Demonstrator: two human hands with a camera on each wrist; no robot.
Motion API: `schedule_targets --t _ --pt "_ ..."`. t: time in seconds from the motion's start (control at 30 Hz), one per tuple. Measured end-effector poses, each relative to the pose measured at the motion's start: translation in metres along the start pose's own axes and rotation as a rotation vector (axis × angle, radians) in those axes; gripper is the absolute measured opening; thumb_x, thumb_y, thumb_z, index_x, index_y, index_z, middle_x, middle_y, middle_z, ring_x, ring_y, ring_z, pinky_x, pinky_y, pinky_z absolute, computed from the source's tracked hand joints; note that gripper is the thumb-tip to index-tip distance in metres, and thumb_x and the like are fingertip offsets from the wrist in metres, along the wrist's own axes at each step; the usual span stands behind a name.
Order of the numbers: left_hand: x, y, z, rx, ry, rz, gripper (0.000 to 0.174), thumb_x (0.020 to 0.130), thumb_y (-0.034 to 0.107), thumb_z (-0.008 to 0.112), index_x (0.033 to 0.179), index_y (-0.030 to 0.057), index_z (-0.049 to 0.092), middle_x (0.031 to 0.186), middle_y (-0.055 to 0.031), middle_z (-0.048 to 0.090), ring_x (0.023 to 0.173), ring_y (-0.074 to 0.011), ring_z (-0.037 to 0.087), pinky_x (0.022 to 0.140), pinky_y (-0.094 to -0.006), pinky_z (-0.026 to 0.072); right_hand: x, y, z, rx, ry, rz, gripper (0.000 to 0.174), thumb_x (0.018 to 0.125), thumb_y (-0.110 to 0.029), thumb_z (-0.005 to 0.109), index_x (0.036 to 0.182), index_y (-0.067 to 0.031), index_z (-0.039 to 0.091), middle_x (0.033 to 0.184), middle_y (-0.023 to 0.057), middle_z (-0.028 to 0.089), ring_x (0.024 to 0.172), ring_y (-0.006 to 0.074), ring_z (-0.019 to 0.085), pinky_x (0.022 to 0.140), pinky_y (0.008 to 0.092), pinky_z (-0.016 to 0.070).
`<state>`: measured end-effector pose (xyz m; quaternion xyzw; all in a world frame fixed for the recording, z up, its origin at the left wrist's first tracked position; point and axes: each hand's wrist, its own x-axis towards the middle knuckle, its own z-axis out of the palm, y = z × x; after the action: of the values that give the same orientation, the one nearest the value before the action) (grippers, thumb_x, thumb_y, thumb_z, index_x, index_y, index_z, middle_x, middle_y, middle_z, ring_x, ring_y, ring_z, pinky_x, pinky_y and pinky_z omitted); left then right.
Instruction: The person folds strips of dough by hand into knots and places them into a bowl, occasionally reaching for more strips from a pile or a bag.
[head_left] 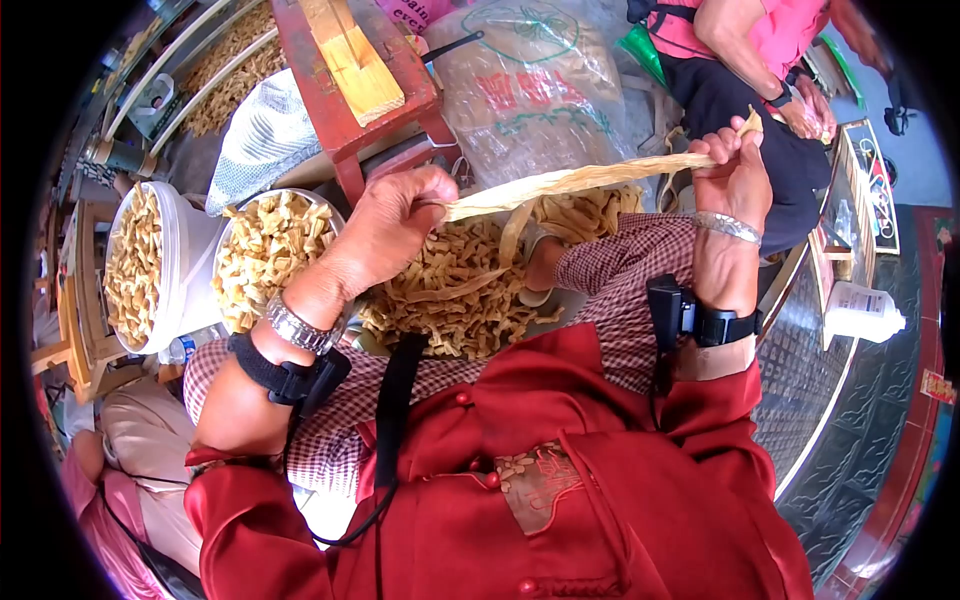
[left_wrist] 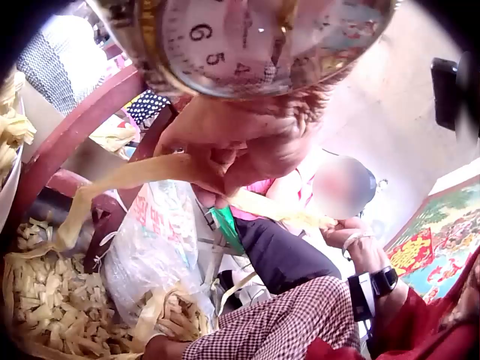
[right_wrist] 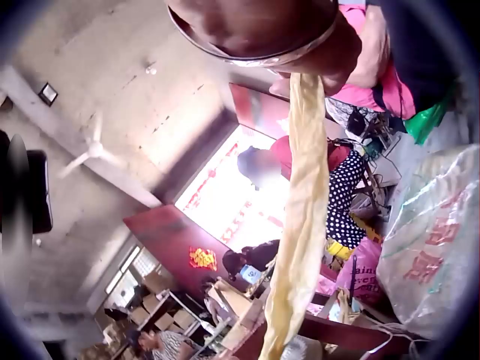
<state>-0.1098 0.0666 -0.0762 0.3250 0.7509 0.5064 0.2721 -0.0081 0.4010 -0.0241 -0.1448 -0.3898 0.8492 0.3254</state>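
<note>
A long, flat, pale yellow dried strip (head_left: 580, 182) is stretched between both hands above the lap. My left hand (head_left: 385, 228) pinches it at one side, and in the left wrist view a further length of the strip (left_wrist: 127, 174) trails from the fingers. At the other side my right hand (head_left: 735, 175) grips the strip, its short tip sticking up past the fingers. The right wrist view shows the strip (right_wrist: 296, 225) broad and slightly creased. Beneath the hands lies a heap of short knotted yellowish pieces (head_left: 440, 300), with several loose long strips (head_left: 585, 212) beside it.
Two white buckets (head_left: 190, 265) full of knotted pieces stand at the left. Ahead are a red wooden stool (head_left: 365, 75) bearing a wood block (head_left: 370, 85) and a large clear plastic sack (head_left: 530, 90). Another person (head_left: 760, 60) sits at upper right; a white bottle (head_left: 862, 312) is at the right.
</note>
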Motion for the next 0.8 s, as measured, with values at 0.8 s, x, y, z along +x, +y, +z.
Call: schedule_targets --t 0.8 --pt "0.003 0.027 -0.006 -0.861 0.064 -0.303 0.014 0.094 0.015 0.05 0.09 0.002 0.056 0.063 0.0027 0.046 0.053 -0.0067 0.04 0.047 -0.0201 0.0331 -0.13 0.109 0.095 -0.35 -0.377 0.24 0.028 0.099 -0.022 0.04 0.105 0.0009 0.055 0.087 0.0064 0.06 0.083 0.0144 0.056 0.079 0.0299 0.0458"
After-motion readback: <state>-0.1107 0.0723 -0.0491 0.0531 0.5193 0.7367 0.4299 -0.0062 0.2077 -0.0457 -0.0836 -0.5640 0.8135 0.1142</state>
